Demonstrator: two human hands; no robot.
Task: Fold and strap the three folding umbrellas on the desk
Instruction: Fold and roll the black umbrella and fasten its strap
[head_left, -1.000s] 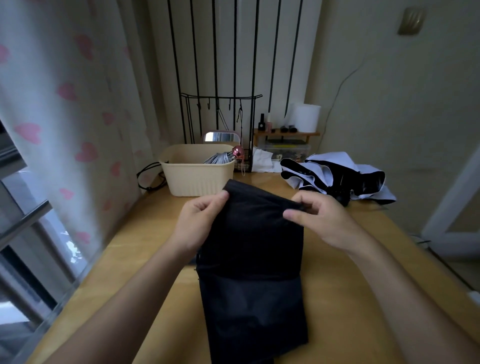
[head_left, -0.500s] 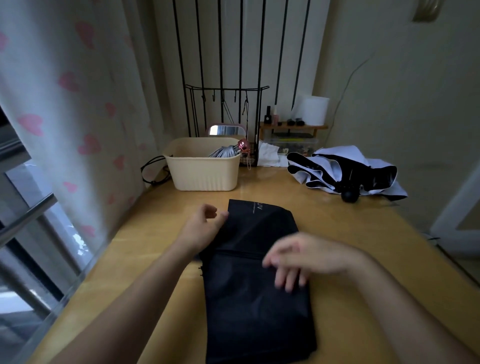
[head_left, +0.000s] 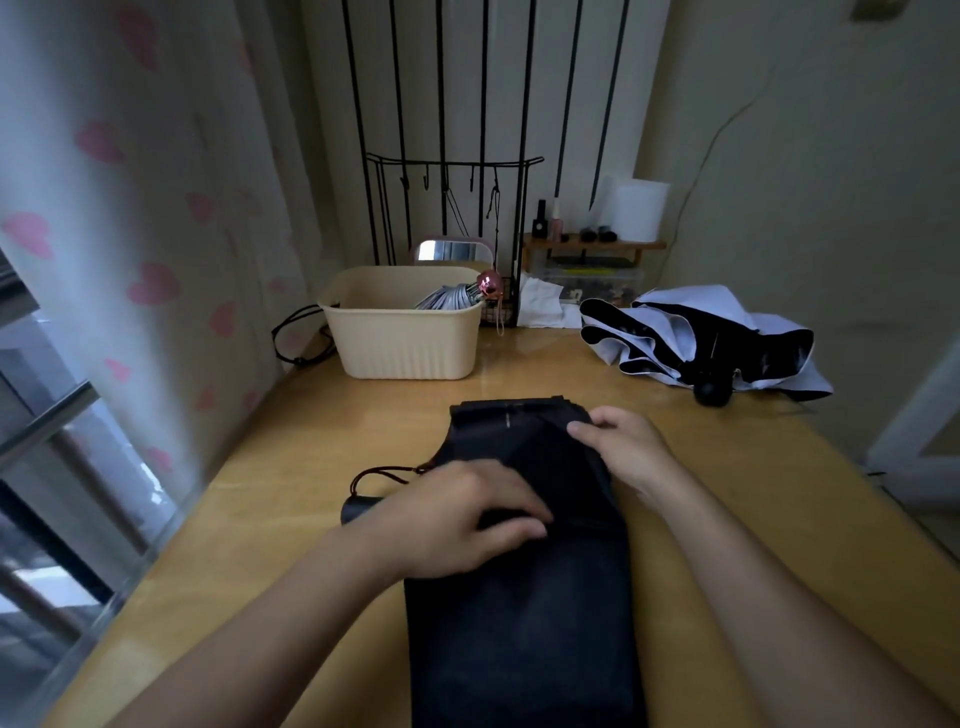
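Change: half a second back my left hand (head_left: 457, 519) was at the canopy's far left edge and my right hand (head_left: 626, 449) lay over its middle. They have swapped places. The left is now across the middle and the right is up at the far right corner.
Change, cont.: the handle (head_left: 357, 510) and its reddish cord (head_left: 385, 474) have come into view at the left of the cloth.
Black umbrella (head_left: 519, 623): lies flat on the tabletop (head_left: 311, 441) straight in front of me. The canopy is spread as a long dark panel running away from me, with its far end folded square.
Left fingers (head_left: 517, 531): bent and lying on the canopy at a crosswise fold. I cannot tell whether they grip it or only press it.
Right fingers (head_left: 582, 430): curled, with the tips pinching the cloth at the far right edge.
White-and-black umbrella (head_left: 701, 338): loose and unstrapped on the far right of the tabletop, with its black knob toward me. It is well apart from my hands.
Silver umbrella (head_left: 452, 297): folded inside the beige basket (head_left: 400, 343) at the far left, with its pink end sticking over the rim.
Background: a curtain with pink hearts (head_left: 130, 208) hangs at my left. A small mirror (head_left: 452, 250) stands behind the basket.
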